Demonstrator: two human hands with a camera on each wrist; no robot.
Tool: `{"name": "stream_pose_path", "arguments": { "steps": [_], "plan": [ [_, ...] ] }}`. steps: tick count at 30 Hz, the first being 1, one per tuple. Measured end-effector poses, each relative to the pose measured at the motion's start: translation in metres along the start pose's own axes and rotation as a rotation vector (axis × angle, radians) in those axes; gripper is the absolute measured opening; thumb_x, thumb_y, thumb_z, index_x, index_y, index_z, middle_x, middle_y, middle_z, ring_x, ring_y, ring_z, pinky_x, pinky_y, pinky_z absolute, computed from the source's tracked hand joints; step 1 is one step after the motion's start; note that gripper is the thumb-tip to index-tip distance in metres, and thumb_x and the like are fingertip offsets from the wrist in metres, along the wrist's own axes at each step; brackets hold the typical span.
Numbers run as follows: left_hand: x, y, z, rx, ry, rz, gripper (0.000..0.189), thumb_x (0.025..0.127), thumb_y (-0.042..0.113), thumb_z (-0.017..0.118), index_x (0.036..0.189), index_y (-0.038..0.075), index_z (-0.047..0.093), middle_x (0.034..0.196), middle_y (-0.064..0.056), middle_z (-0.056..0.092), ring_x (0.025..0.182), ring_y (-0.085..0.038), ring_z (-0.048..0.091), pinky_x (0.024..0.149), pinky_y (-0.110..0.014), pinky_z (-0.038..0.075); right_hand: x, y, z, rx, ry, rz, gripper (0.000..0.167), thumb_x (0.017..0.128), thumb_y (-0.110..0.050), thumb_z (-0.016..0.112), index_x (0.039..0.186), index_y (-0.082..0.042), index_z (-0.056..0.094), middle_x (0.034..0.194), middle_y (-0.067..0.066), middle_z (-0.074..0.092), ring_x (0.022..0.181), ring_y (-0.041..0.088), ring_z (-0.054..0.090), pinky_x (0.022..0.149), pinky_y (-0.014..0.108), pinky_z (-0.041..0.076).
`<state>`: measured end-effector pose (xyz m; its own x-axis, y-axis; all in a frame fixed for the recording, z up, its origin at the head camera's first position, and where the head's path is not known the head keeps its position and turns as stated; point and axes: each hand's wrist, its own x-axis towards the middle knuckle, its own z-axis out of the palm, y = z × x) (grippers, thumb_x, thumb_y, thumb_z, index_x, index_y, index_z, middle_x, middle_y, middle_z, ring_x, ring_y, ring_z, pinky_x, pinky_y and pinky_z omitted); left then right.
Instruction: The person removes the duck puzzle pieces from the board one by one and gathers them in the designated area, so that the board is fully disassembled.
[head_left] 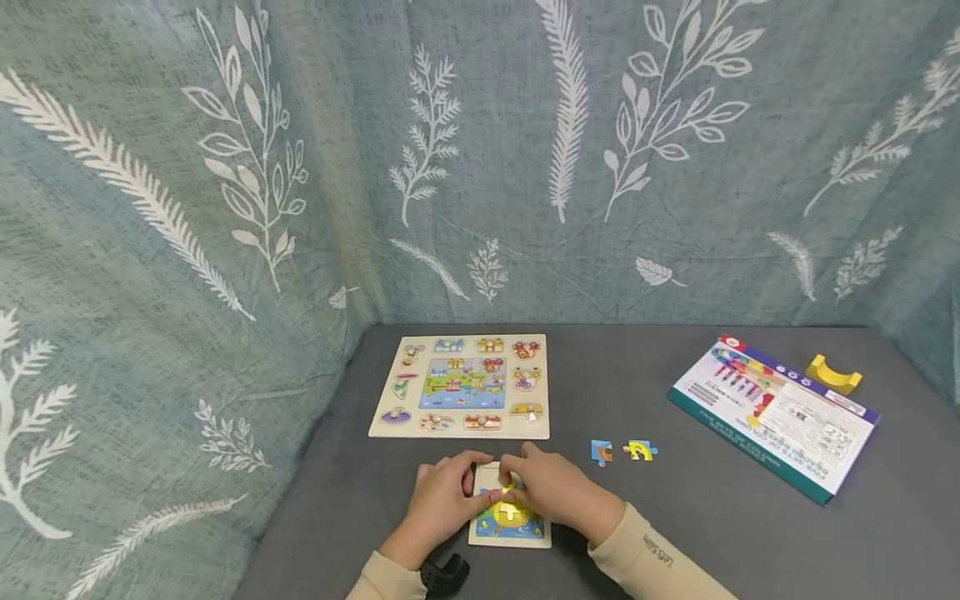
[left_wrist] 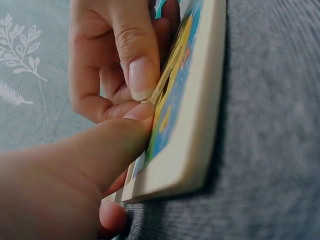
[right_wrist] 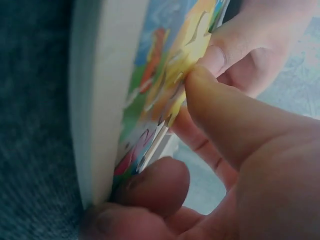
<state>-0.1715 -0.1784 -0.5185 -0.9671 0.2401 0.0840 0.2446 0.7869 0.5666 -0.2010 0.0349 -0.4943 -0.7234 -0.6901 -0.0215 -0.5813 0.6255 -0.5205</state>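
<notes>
the small puzzle board (head_left: 510, 542) is resting on the gray table (head_left: 592, 533), the left hand (head_left: 447, 494) gripping its edge, seemingly for steadiness, the right hand (head_left: 558, 490) pinching a yellow piece (head_left: 507, 490) over it, two loose pieces (head_left: 599, 450) lying within reach.

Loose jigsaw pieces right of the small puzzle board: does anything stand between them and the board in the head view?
Yes, the right hand: it lies across the upper right of the small puzzle board, facing the blue-orange piece and yellow-blue piece. Nothing else visible stands between.
</notes>
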Motion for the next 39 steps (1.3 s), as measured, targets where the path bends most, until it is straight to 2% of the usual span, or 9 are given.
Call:
{"name": "stream_pose_path", "arguments": {
  "steps": [9,22,30,34,39],
  "plan": [
    [-0.003,0.003,0.0,-0.025,-0.014,-0.011,0.049,0.089,0.04,0.086,0.129,0.015,0.072,0.07,0.012,0.045,0.063,-0.008,0.036,0.076,-0.044,0.025,-0.003,-0.001,0.0,0.019,0.004,0.006,0.021,0.098,-0.027,0.076,0.096,-0.021,0.056,0.084,-0.002,0.042,0.053,0.01,0.043,0.051,0.026,0.038],
    [0.002,0.001,-0.003,-0.032,-0.021,-0.013,0.048,0.09,0.042,0.085,0.128,0.015,0.072,0.07,0.011,0.045,0.064,-0.008,0.036,0.077,-0.043,0.025,0.001,0.005,-0.001,0.073,0.006,0.031,0.023,0.097,-0.032,0.077,0.097,-0.022,0.057,0.085,-0.002,0.044,0.056,0.011,0.045,0.054,0.027,0.039],
    [0.001,0.0,-0.003,-0.029,-0.023,-0.007,0.05,0.089,0.043,0.085,0.128,0.014,0.072,0.071,0.011,0.045,0.064,-0.009,0.035,0.076,-0.043,0.024,0.0,0.008,0.0,0.123,0.021,0.041,0.019,0.096,-0.027,0.079,0.098,-0.021,0.061,0.088,-0.005,0.045,0.063,0.009,0.048,0.058,0.027,0.043],
    [0.001,-0.001,-0.003,-0.027,-0.028,-0.003,0.05,0.089,0.042,0.085,0.129,0.015,0.072,0.071,0.011,0.045,0.064,-0.009,0.036,0.076,-0.043,0.024,-0.002,0.009,-0.001,0.163,0.009,0.055,0.011,0.097,-0.018,0.078,0.107,-0.017,0.073,0.09,-0.005,0.047,0.068,0.009,0.049,0.062,0.028,0.044],
    [0.001,-0.001,-0.003,-0.023,-0.032,-0.007,0.05,0.089,0.042,0.085,0.129,0.016,0.072,0.071,0.011,0.045,0.064,-0.009,0.036,0.076,-0.044,0.024,-0.005,0.008,-0.004,0.132,0.016,0.052,0.025,0.096,-0.012,0.078,0.121,-0.011,0.08,0.088,-0.005,0.048,0.064,0.008,0.044,0.058,0.025,0.041]
  ]
}}
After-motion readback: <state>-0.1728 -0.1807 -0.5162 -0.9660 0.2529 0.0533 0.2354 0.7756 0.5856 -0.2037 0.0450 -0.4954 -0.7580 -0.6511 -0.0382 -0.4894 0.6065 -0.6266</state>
